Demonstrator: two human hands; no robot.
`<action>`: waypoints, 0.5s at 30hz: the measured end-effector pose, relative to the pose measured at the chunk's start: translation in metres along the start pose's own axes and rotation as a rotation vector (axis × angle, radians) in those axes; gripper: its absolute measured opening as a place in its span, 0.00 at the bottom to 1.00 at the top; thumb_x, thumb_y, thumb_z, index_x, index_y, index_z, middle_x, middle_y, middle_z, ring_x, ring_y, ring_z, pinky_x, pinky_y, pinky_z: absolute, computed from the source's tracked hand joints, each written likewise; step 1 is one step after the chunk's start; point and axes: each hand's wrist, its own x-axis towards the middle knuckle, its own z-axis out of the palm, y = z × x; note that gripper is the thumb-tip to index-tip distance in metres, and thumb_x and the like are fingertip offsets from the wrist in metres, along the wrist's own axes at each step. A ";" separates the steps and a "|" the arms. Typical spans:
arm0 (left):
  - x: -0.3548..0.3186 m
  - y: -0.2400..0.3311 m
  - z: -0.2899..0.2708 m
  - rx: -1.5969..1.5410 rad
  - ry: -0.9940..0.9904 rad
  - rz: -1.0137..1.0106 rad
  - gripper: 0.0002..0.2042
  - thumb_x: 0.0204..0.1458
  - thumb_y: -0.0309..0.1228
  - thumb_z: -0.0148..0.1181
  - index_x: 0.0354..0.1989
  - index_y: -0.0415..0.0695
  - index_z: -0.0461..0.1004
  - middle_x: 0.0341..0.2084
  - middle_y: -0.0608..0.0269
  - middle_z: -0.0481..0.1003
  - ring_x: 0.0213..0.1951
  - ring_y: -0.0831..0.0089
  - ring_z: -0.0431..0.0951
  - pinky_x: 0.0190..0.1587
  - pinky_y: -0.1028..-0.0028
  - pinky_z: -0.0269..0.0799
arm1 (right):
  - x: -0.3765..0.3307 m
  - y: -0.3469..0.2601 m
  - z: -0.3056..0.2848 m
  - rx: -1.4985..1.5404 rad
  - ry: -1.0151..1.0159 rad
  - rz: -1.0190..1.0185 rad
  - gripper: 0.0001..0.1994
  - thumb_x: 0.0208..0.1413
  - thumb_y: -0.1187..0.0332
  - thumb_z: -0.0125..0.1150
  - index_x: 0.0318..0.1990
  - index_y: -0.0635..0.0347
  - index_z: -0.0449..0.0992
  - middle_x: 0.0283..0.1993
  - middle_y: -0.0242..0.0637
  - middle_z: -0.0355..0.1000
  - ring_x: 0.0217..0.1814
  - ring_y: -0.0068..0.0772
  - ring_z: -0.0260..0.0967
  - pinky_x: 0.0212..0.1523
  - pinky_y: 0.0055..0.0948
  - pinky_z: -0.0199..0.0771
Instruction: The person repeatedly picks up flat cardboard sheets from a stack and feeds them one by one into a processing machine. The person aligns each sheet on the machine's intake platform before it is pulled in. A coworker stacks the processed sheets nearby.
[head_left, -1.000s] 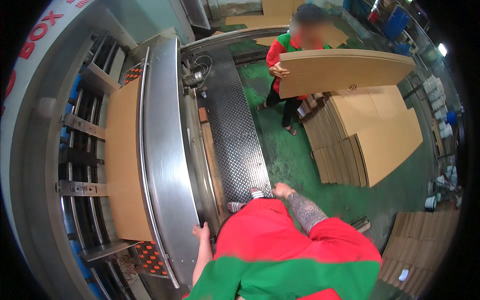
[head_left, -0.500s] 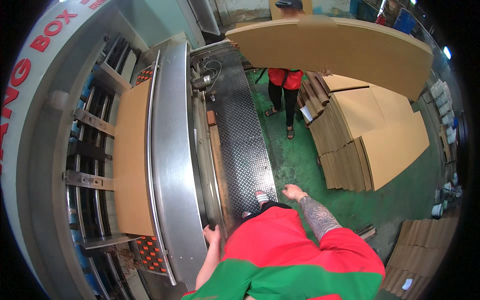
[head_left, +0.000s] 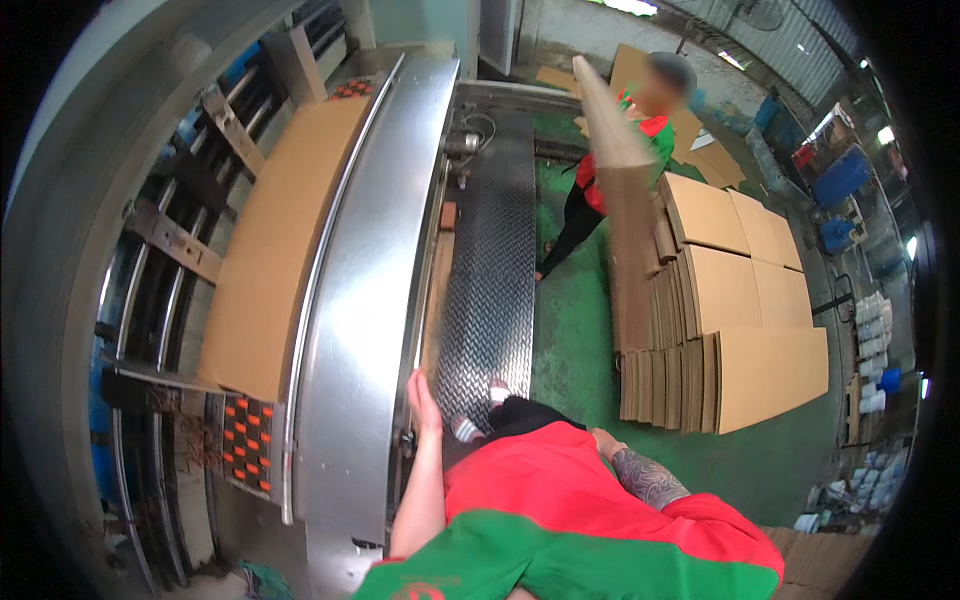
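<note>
My left hand (head_left: 424, 402) is beside the inner edge of the long steel table (head_left: 372, 240), fingers stretched out and holding nothing. I cannot tell whether it touches the edge. Close against my hip is my right hand (head_left: 606, 442), partly covered by my red shirt, so its fingers are hard to read. On the machine beyond the steel table lies a flat brown cardboard sheet (head_left: 285, 240). Ahead, a co-worker (head_left: 590, 190) carries a stack of cardboard sheets (head_left: 625, 190), seen edge-on and smeared by motion.
A checker-plate metal walkway (head_left: 490, 250) runs along the machine beside the green floor (head_left: 570, 330). Stacked cardboard (head_left: 765, 375) stands to the right. Metal rails and orange rollers (head_left: 248, 440) flank the sheet. Blue drums (head_left: 840, 180) are at the far right.
The co-worker has turned the carried cardboard from broadside to edge-on. My right hand has drawn back to my hip. My left fingers have straightened upward, and my view has swung right.
</note>
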 end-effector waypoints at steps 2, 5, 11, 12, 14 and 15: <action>0.001 0.024 -0.014 -0.073 -0.007 0.007 0.24 0.72 0.41 0.45 0.64 0.33 0.71 0.63 0.49 0.72 0.67 0.60 0.69 0.71 0.64 0.60 | -0.001 -0.024 -0.027 -0.042 0.007 0.026 0.28 0.56 0.45 0.58 0.52 0.60 0.83 0.56 0.55 0.78 0.61 0.59 0.76 0.59 0.47 0.76; 0.014 0.062 -0.048 -0.148 -0.048 -0.015 0.26 0.72 0.43 0.41 0.65 0.33 0.70 0.64 0.51 0.71 0.68 0.59 0.68 0.72 0.64 0.58 | 0.016 -0.064 -0.065 -0.266 -0.041 0.019 0.23 0.55 0.52 0.59 0.51 0.60 0.83 0.53 0.56 0.79 0.58 0.59 0.77 0.55 0.50 0.78; 0.074 0.119 -0.096 -0.453 0.016 0.082 0.35 0.71 0.55 0.37 0.76 0.41 0.53 0.75 0.46 0.56 0.78 0.57 0.50 0.78 0.55 0.37 | 0.065 -0.119 -0.098 -0.451 0.025 -0.126 0.17 0.56 0.62 0.58 0.49 0.57 0.84 0.53 0.53 0.80 0.58 0.57 0.78 0.56 0.49 0.79; 0.088 0.121 -0.100 -0.438 0.081 0.066 0.36 0.71 0.56 0.37 0.77 0.41 0.51 0.76 0.46 0.53 0.78 0.57 0.48 0.78 0.55 0.35 | 0.067 -0.118 -0.098 -0.377 0.052 -0.128 0.17 0.56 0.61 0.59 0.49 0.58 0.84 0.53 0.53 0.80 0.58 0.57 0.77 0.57 0.50 0.78; 0.117 0.117 -0.107 -0.304 0.257 -0.018 0.42 0.68 0.61 0.44 0.79 0.40 0.45 0.78 0.47 0.47 0.79 0.56 0.45 0.78 0.54 0.36 | 0.074 -0.110 -0.099 -0.258 0.128 -0.131 0.17 0.55 0.61 0.59 0.49 0.58 0.84 0.54 0.53 0.80 0.59 0.57 0.77 0.58 0.50 0.78; 0.131 0.110 -0.109 -0.233 0.290 -0.050 0.44 0.66 0.61 0.47 0.78 0.39 0.45 0.78 0.46 0.47 0.79 0.56 0.45 0.78 0.54 0.37 | 0.082 -0.106 -0.100 -0.214 0.116 -0.137 0.18 0.55 0.60 0.60 0.48 0.59 0.84 0.54 0.53 0.80 0.59 0.58 0.76 0.58 0.50 0.77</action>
